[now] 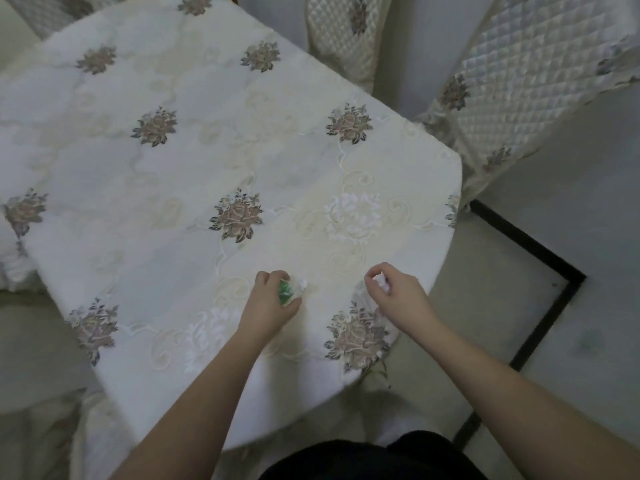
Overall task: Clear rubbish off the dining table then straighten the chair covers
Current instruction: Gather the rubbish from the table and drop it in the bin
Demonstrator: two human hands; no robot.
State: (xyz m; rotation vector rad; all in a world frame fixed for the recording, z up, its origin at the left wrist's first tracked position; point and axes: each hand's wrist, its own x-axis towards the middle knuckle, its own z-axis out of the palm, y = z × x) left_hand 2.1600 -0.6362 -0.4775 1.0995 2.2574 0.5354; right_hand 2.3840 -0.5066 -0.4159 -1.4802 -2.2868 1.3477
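The dining table (194, 161) wears a cream cloth embroidered with rose bunches. Near its front edge my left hand (272, 301) grips a crumpled green and white wrapper (289, 289), held just above the cloth. To the right, my right hand (394, 289) pinches a small white scrap of paper (381, 280) between thumb and fingers, close to the table's right corner. Two chairs with quilted cream covers stand beyond the table, one at the back (346, 32) and one at the right (526, 84).
Another covered chair seat (45, 431) shows at the lower left beside the table. The pale floor (571, 271) on the right carries a black line border. A further quilted chair back (52, 12) peeks in at the top left.
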